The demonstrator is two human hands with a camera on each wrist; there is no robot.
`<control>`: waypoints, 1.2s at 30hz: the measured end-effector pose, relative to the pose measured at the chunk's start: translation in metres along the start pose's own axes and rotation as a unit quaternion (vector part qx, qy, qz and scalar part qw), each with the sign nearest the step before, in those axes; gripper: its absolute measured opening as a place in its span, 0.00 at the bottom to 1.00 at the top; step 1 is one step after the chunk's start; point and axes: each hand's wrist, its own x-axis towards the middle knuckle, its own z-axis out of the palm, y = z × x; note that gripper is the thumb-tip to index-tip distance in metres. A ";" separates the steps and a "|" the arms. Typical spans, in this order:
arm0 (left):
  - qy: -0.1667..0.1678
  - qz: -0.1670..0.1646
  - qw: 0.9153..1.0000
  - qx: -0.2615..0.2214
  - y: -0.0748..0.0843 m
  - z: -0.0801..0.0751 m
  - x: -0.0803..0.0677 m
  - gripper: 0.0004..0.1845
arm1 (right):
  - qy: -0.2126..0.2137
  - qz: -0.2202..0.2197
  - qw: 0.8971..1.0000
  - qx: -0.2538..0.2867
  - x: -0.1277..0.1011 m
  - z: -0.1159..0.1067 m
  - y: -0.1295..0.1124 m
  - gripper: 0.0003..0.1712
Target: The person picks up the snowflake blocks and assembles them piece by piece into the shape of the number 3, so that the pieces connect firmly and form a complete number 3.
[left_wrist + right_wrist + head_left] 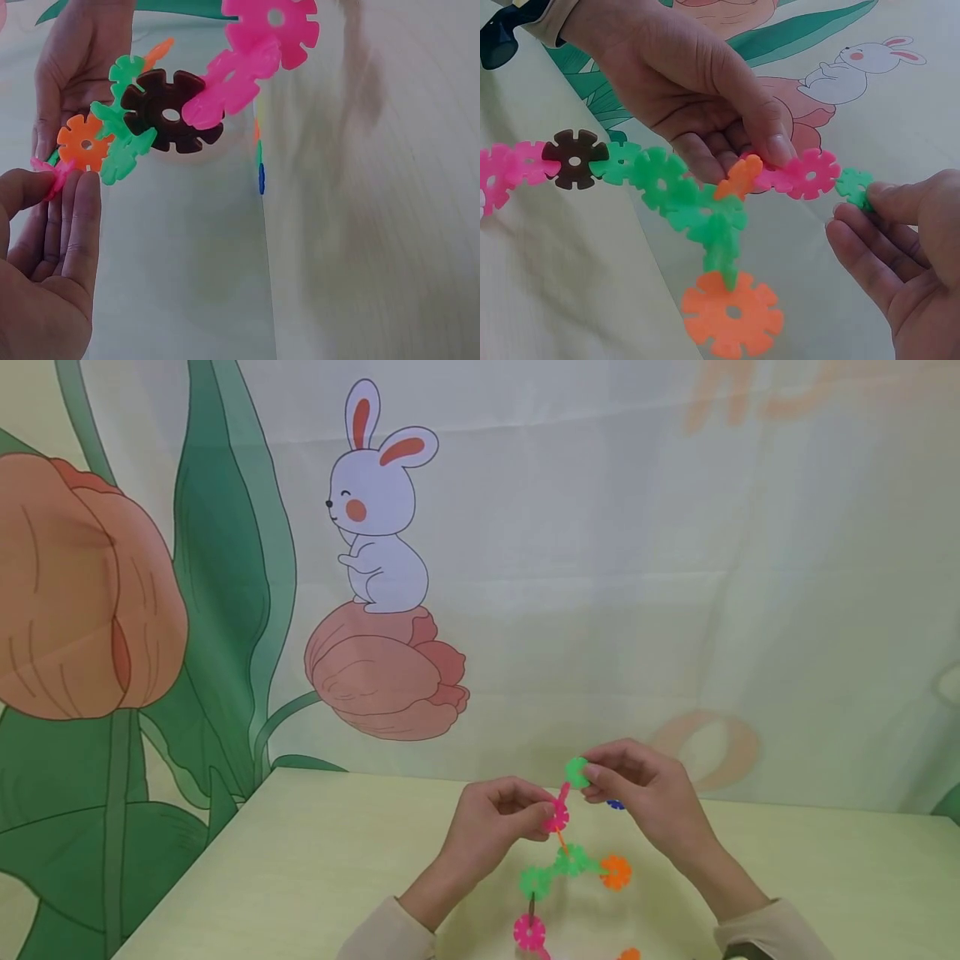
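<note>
While hands [577, 802] at snowflake chain [570, 860]: blue disc [616, 805] behind, rabbit backdrop [378, 502]

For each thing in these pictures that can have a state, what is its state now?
left hand: pinches a pink disc of the chain
right hand: pinches the green end disc
chain of snowflake discs: joined, held up above the table, lower part hanging
green end disc: slotted onto the chain's pink disc
blue disc: loose, lying on the table
table: bears a few loose discs
</note>
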 end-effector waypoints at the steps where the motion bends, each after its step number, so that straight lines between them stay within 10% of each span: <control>1: -0.001 -0.001 1.000 0.000 0.000 0.000 0.000 0.05 | 0.000 0.000 1.000 -0.001 0.000 0.000 0.000 0.11; 36: -0.003 0.019 0.999 0.037 0.000 -0.002 0.000 0.04 | -0.012 -0.009 1.000 -0.019 -0.001 0.006 0.002 0.07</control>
